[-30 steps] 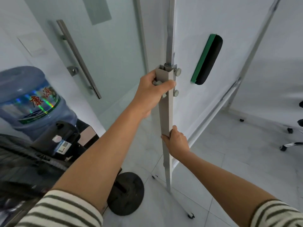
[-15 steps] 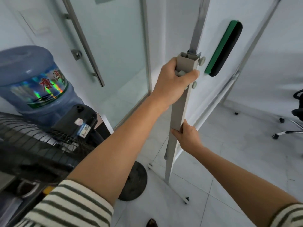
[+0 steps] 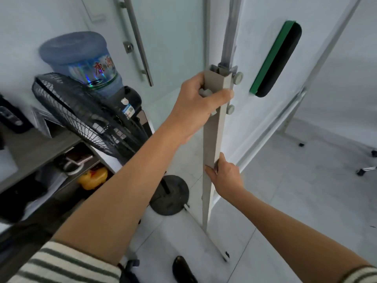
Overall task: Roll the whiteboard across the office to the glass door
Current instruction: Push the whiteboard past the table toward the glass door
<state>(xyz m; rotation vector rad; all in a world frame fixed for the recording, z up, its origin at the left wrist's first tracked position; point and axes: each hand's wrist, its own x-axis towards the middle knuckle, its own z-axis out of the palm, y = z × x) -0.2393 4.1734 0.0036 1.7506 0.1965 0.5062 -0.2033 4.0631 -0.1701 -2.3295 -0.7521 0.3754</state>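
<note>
The whiteboard (image 3: pixel 255 43) stands edge-on before me, a green and black eraser (image 3: pixel 277 62) stuck on its face. Its grey stand post (image 3: pixel 212 139) runs down to a foot bar with a small castor (image 3: pixel 226 255) on the tiled floor. My left hand (image 3: pixel 195 103) is wrapped around the top of the post by the clamp knobs. My right hand (image 3: pixel 226 176) grips the same post lower down. The frosted glass door (image 3: pixel 175 37) with its long steel handle (image 3: pixel 138 41) is right behind the post, to the left.
A blue water bottle on a dispenser (image 3: pixel 81 60) and a black standing fan (image 3: pixel 81 115) with a round base (image 3: pixel 169 195) crowd the left. A grey shelf unit (image 3: pixel 36 152) holds a yellow item. Chair castors (image 3: pixel 367 170) sit at right. My shoe (image 3: pixel 183 268) shows below.
The view has swung right and down, bringing the fan and shelf into sight. Both hands keep the same grip on the post, which now stands nearer upright by the door.
</note>
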